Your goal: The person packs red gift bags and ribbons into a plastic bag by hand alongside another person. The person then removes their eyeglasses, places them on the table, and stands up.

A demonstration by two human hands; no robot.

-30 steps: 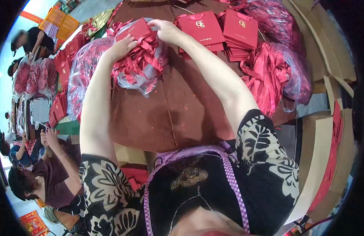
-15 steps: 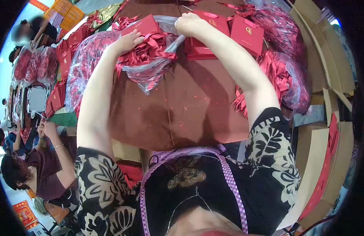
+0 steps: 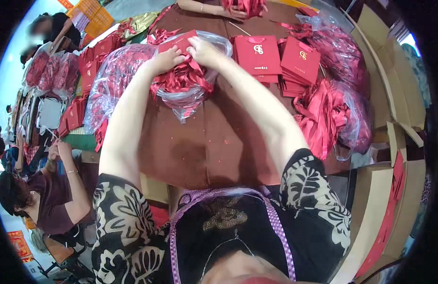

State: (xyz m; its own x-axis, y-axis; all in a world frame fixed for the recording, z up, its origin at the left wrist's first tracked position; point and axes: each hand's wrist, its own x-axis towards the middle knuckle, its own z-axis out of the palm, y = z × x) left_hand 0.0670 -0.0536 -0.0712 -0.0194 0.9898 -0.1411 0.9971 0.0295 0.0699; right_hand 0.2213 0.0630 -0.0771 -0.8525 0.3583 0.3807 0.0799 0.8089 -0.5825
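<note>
A clear plastic bag on the brown-covered table holds a heap of glossy red ribbons. My left hand is over the heap's far left part, fingers bent together on the ribbons. Beside it, my right hand has its fingers curled at the edge of a red paper bag, which lies at the far side of the heap. The fingertips of both hands are close together, and they partly hide what is between them. To their right are stacked red paper bags with gold and white lettering.
Another stack of red bags stands farther right, near ribbon-filled plastic bags. Loose red ribbons hang at the right. A co-worker's hands hold red ribbons across the table. Cardboard boxes line the right; another person sits at left.
My right hand has moved left from the plastic bag's far rim to the red paper bag beside my left hand. My left fingers have drawn together. A co-worker's hands with ribbons now show opposite.
</note>
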